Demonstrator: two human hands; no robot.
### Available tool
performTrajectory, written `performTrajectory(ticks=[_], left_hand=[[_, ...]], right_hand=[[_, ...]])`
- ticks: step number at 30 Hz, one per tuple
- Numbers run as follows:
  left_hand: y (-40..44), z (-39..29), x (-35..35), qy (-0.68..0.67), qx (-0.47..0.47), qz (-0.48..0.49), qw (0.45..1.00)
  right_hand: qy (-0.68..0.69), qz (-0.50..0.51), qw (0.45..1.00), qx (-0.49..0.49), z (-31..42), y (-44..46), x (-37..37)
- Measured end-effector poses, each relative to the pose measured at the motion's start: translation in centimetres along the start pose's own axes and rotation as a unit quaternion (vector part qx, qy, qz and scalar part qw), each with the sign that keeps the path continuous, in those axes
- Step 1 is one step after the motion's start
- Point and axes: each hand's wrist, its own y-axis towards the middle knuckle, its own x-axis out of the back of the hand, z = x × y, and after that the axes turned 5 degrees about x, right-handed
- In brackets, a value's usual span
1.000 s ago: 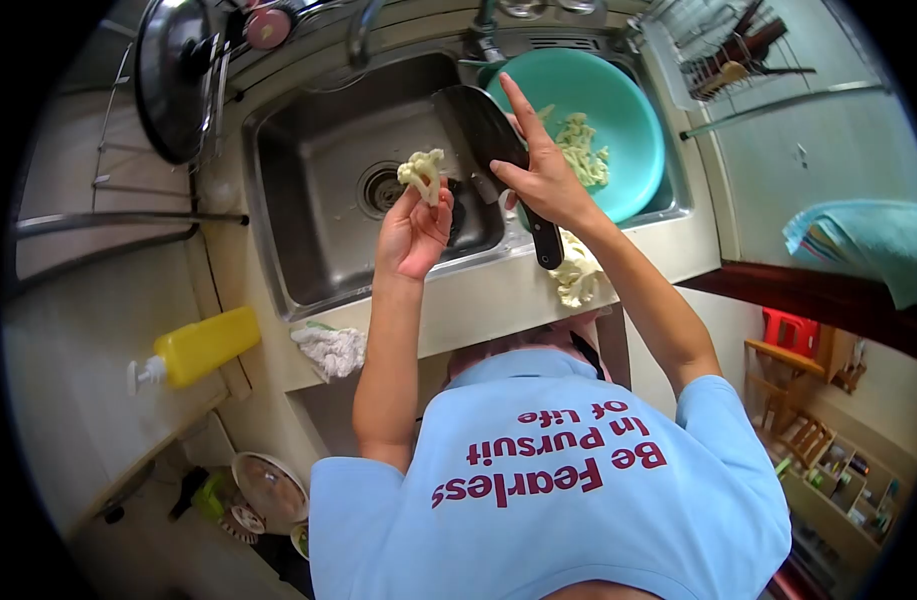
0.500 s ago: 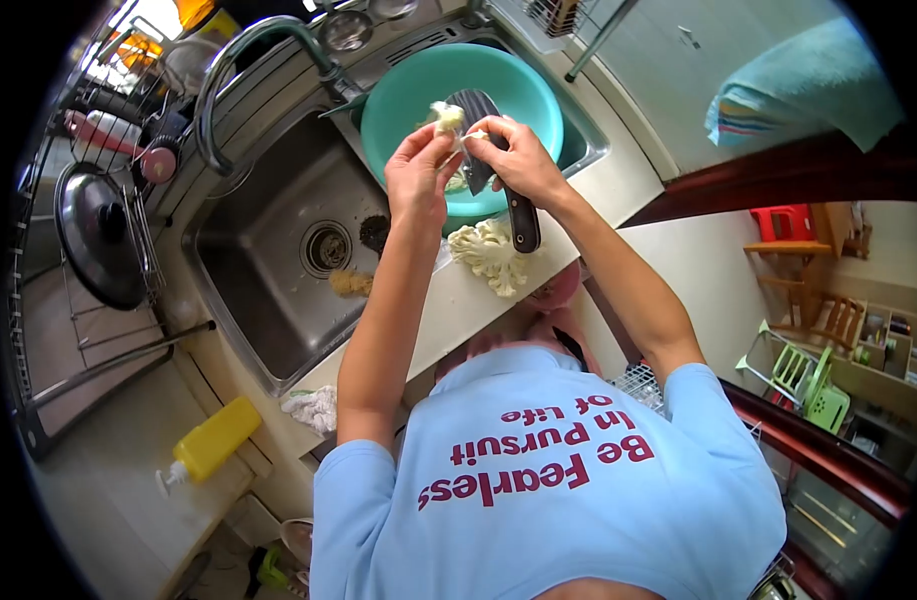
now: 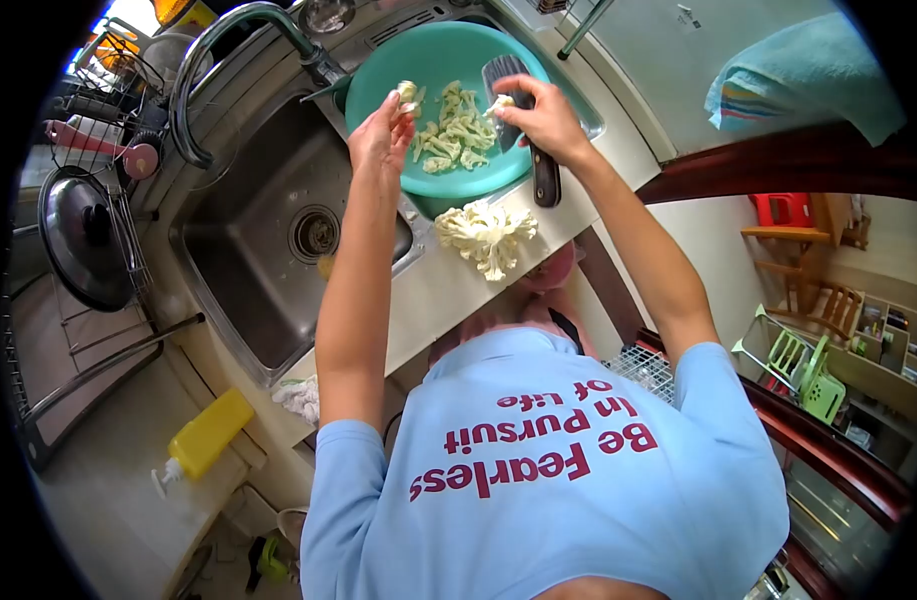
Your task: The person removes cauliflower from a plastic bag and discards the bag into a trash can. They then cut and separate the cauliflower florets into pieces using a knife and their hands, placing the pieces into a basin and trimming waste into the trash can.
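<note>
My left hand is over the left rim of a green basin, its fingers pinching a small cauliflower floret. Over the basin's right side, my right hand holds a knife with a broad blade and dark handle; the handle points down toward the counter. A small white cauliflower piece shows at my right fingertips. Several cut florets lie in the basin between my hands. On the counter edge below rests a larger cauliflower chunk, touched by neither hand.
Left of the basin is a steel sink under a curved faucet. A dish rack with a pot lid stands at far left. A yellow pump bottle and a white cloth lie nearer. A blue towel hangs right.
My hands have moved apart, left hand leftward and right hand rightward with the knife. The florets in the basin now show between them. The whole view has shifted slightly.
</note>
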Motion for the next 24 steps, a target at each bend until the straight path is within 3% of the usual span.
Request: performTrajectory(ticks=[1,3,5,7,9,10,11,12,13,15,17,20,21,23,24], left_hand=[[0.0,0.3,0.5,0.001,0.002,-0.003,1.000],[-1.0,0.1,0.8,0.173,-0.010,-0.063,0.983],[-2.8,0.9,2.4,0.239,-0.051,-0.075,0.967],[-4.3,2.0,5.0,0.367,-0.158,0.104,0.911],[-7.8,2.2,6.7,0.471,-0.128,0.252,0.836],[-9.2,2.7,7.1,0.518,-0.147,0.264,0.800],[-10.3,3.2,7.2,0.563,-0.166,0.275,0.761],[-11.1,4.0,7.1,0.569,-0.189,0.264,0.756],[-10.9,4.9,7.0,0.569,-0.189,0.261,0.757],[-10.6,6.3,6.6,0.513,-0.170,0.269,0.797],[-11.0,7.4,5.7,0.482,-0.162,0.278,0.815],[-11.9,8.8,4.2,0.484,-0.158,0.240,0.827],[-11.8,9.3,4.0,0.484,-0.158,0.245,0.825],[-11.8,10.4,4.1,0.463,-0.220,0.252,0.821],[-11.8,10.8,4.0,0.433,-0.227,0.251,0.835]], right_hand=[[0.003,-0.007,1.000,0.015,-0.6,0.4,0.1],[0.015,-0.014,0.999,0.028,-0.4,0.3,0.5],[0.025,-0.087,0.994,-0.060,0.0,-0.5,1.5],[0.057,-0.111,0.988,-0.094,0.0,-2.3,3.0],[0.260,-0.036,0.952,-0.157,-0.9,-3.8,5.4],[0.261,-0.035,0.952,-0.158,-1.4,-5.0,6.0],[0.359,-0.074,0.911,-0.190,-2.1,-6.8,6.1],[0.452,-0.110,0.858,-0.219,-1.9,-8.2,5.9],[0.452,-0.107,0.858,-0.220,-1.5,-9.2,5.6],[0.378,-0.067,0.906,-0.180,0.8,-10.7,4.3],[0.218,-0.004,0.962,-0.165,4.1,-11.6,3.1],[0.136,0.019,0.982,-0.127,4.1,-12.9,1.2],[0.027,0.021,0.994,-0.108,3.8,-13.3,0.9],[-0.057,0.015,0.998,0.009,3.3,-13.7,0.4],[-0.059,0.015,0.998,0.008,3.3,-13.9,0.3]])
